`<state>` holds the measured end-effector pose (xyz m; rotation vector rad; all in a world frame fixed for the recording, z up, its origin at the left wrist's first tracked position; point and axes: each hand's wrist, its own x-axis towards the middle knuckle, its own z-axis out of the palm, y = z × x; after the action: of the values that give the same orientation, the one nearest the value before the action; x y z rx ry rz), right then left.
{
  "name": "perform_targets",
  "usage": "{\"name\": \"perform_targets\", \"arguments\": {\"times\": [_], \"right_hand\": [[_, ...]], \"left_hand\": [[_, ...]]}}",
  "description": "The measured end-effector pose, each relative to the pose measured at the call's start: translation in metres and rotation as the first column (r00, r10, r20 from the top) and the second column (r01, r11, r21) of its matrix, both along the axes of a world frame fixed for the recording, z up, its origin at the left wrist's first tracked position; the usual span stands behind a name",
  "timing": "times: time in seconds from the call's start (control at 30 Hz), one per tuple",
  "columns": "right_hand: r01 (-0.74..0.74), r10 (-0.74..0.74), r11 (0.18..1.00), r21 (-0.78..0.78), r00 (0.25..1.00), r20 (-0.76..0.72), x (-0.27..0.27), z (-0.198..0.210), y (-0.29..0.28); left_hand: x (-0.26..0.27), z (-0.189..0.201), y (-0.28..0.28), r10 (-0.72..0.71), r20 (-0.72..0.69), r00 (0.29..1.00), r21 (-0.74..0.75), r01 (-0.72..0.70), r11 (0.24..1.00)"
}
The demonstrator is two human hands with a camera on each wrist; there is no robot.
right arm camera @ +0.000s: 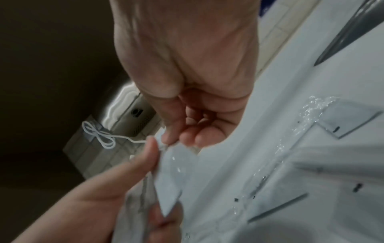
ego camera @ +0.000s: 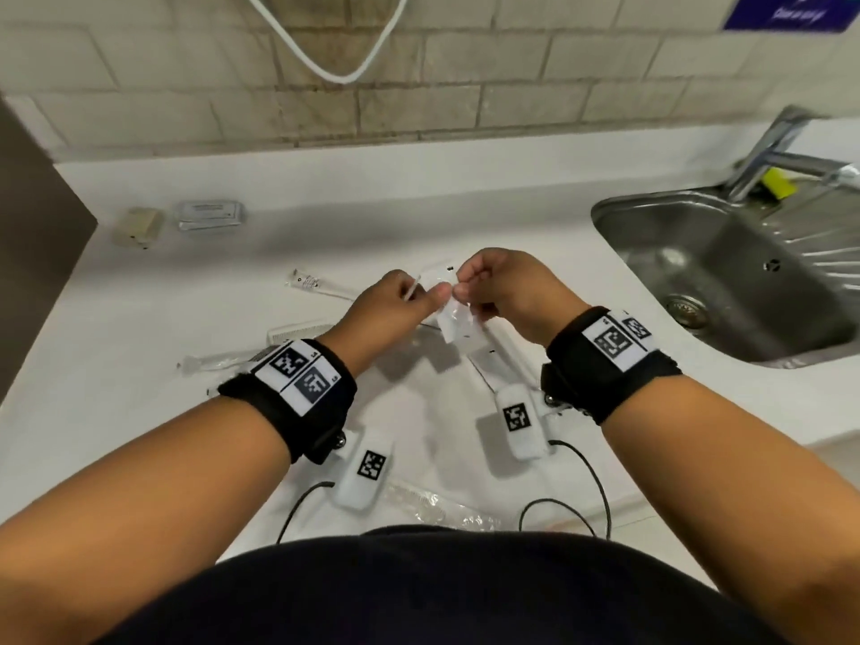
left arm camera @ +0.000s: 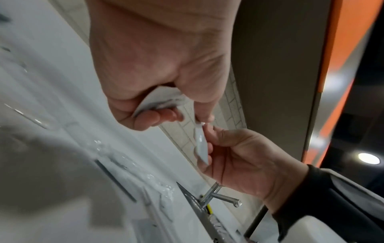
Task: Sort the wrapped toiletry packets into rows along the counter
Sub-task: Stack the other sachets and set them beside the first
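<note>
Left hand (ego camera: 395, 304) and right hand (ego camera: 500, 290) pinch 1 packet (left arm camera: 201, 144) — edge-on from left wrist.

Glossy clear plastic wraps the packet (ego camera: 453, 318); the counter (ego camera: 465, 216) looks smooth white, the sink (ego camera: 688, 253) brushed metal.

Beige tiled wall (ego camera: 419, 100) backing white counter (ego camera: 512, 211); steel sink (ego camera: 726, 272) sitting right; white cord (ego camera: 325, 62) hanging down.

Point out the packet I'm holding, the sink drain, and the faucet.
packet (ego camera: 455, 324): head view, its lower white half.
sink drain (ego camera: 686, 310): head view, the strainer's centre.
faucet (ego camera: 776, 142): head view, the upright stem.
</note>
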<state>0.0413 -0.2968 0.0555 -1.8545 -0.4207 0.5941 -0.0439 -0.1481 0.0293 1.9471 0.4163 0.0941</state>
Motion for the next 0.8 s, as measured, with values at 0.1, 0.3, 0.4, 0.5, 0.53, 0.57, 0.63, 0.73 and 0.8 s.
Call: {"name": "perform_targets", "arguments": {"times": [0.1,0.3,0.4,0.5,0.53,0.57,0.63,0.73,0.8], "right_hand": [[0.063,-0.06,0.993,-0.102,0.998,0.034,0.013,-0.003,-0.014],[0.21,-0.143,0.656,-0.725,0.978,0.154,0.07,-0.037,-0.064],[0.237,-0.094,0.551,-0.8,0.97,0.222,0.07,-0.05,-0.061],[0.251,-0.046,0.555,-0.793,0.961,0.272,0.072,-0.054,-0.047],[0.224,0.026,0.525,-0.821,0.96,0.279,0.073,-0.053,-0.045],[0.214,0.06,0.52,-0.827,0.956,0.286,0.072,-0.051,-0.044],[0.158,0.124,0.53,-0.833,0.958,0.26,0.067,-0.046,-0.045],[0.073,0.206,0.484,-0.872,0.959,0.195,0.068,-0.047,-0.053],[0.053,0.134,0.532,-0.845,0.98,0.147,0.07,-0.048,-0.058]], "left_hand": [[0.023,0.001,-0.013,-0.016,0.005,1.0,-0.097,0.016,0.995],[0.065,-0.021,-0.005,-0.179,-0.208,0.962,0.438,0.255,0.862],[0.075,-0.038,-0.003,-0.229,-0.366,0.902,0.667,0.426,0.611],[0.08,-0.048,-0.001,-0.272,-0.395,0.878,0.698,0.479,0.533],[0.082,-0.047,-0.001,-0.282,-0.401,0.872,0.688,0.49,0.536],[0.084,-0.048,0.0,-0.283,-0.408,0.868,0.68,0.495,0.541],[0.085,-0.045,0.002,-0.262,-0.449,0.854,0.664,0.515,0.542],[0.081,-0.041,0.006,-0.235,-0.518,0.822,0.629,0.552,0.547],[0.073,-0.038,0.003,-0.237,-0.478,0.846,0.64,0.52,0.565]]}}
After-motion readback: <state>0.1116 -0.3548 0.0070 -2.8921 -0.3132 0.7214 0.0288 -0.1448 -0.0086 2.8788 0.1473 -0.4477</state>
